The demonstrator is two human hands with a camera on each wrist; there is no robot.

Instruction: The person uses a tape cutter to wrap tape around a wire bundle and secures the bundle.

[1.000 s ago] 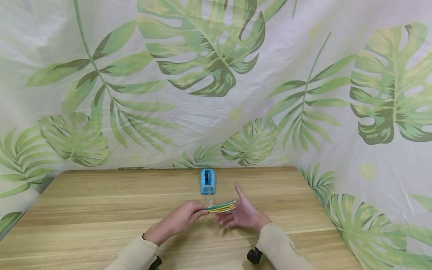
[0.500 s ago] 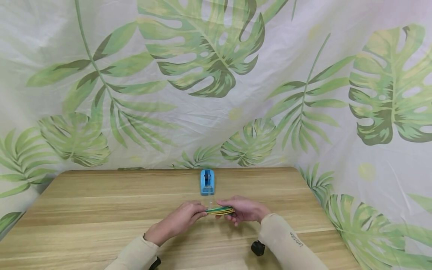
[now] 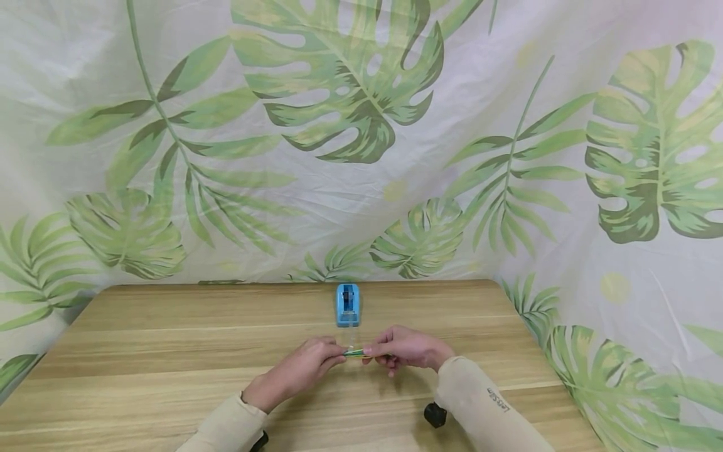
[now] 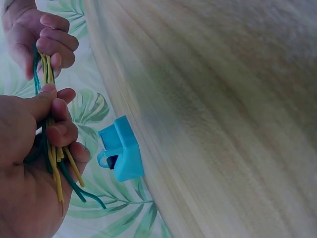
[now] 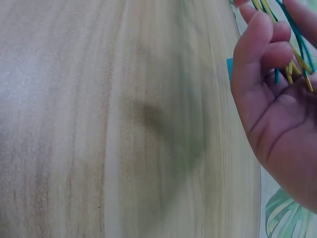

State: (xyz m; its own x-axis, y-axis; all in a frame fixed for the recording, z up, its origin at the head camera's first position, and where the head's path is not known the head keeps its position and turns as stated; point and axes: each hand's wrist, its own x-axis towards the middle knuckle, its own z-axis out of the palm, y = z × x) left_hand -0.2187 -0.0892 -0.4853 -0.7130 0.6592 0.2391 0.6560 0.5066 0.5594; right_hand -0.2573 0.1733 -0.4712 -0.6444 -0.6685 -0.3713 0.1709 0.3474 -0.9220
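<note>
A bundle of green and yellow wires (image 3: pixel 354 353) stretches between both hands above the table. My left hand (image 3: pixel 300 370) pinches it at its left part; in the left wrist view several loose wire ends (image 4: pixel 58 183) stick out past the curled fingers. With thumb and fingers my right hand (image 3: pixel 411 348) grips the right part, and wire ends (image 5: pixel 290 74) lie against its palm in the right wrist view. Just beyond the bundle stands a blue tape dispenser (image 3: pixel 341 319). From it a clear tape strip (image 3: pixel 351 336) runs toward the wires; whether they touch, I cannot tell.
The wood-grain table (image 3: pixel 169 351) ends at a back edge close behind the dispenser. A leaf-patterned cloth (image 3: pixel 339 188) hangs behind and to the right. Dark wrist devices (image 3: pixel 435 415) sit under both sleeves.
My right hand has gone from spread fingers beside the wire ends to closing around them, and less of the bundle shows. The left hand keeps its hold in place.
</note>
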